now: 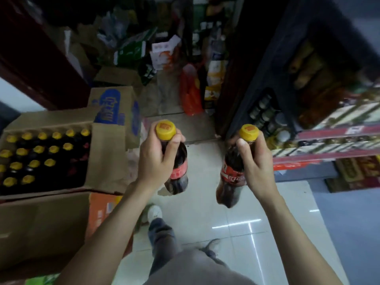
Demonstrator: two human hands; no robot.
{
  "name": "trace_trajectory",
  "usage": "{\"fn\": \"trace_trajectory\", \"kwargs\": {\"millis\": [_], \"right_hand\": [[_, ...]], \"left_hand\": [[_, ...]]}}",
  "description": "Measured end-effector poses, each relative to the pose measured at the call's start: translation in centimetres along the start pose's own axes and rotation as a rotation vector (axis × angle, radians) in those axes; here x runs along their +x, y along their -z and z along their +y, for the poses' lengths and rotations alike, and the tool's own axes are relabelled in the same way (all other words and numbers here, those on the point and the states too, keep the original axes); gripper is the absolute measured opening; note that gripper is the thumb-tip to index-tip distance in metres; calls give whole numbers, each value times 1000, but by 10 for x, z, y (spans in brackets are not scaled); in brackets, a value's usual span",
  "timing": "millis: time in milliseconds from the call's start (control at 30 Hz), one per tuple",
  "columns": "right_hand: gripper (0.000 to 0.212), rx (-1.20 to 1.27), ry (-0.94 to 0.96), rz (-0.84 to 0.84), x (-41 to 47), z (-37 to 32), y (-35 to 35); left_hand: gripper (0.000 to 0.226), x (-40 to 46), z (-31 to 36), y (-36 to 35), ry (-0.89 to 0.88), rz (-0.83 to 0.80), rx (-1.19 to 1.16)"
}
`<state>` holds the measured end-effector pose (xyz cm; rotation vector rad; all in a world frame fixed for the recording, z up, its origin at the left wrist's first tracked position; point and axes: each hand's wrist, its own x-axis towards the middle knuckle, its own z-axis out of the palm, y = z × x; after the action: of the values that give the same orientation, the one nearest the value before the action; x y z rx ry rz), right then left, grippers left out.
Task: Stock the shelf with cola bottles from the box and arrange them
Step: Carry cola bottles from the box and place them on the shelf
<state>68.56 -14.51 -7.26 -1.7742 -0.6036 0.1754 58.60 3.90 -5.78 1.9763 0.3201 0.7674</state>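
Left hand grips one cola bottle by the neck, right hand wraps the neck of a second bottle, both upright above the tiled floor. Left, the open box holds yellow-capped bottles. Far right, the shelf stands stocked.

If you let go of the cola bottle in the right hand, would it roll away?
Probably. The cola bottle looks round and smooth, so on the glossy tiled floor it would likely roll. It looks full of dark drink, so probably heavy for its size. The right hand grips it near the neck.
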Motion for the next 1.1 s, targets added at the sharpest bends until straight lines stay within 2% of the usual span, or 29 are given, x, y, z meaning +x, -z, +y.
{"fn": "trace_trajectory", "kwargs": {"millis": [133, 333, 467, 633, 833, 967, 1100], "right_hand": [[31, -72, 65, 96, 8, -13, 105], [13, 23, 199, 196, 41, -46, 234], [10, 54, 287, 267, 68, -57, 308], [14, 15, 393, 336, 101, -65, 396], [6, 40, 569, 435, 142, -64, 495], [9, 62, 679, 532, 171, -52, 551], [9, 35, 725, 576, 199, -31, 600]], "left_hand": [[16, 20, 72, -74, -136, -66, -60], [12, 67, 170, -163, -342, -82, -154], [23, 99, 223, -227, -510, -32, -254], [15, 133, 280, -304, -628, 36, -419], [20, 170, 338, -393, -802, 95, -431], [25, 192, 363, -457, -843, 101, -385], [33, 214, 381, -523, -773, 159, -294]]}}
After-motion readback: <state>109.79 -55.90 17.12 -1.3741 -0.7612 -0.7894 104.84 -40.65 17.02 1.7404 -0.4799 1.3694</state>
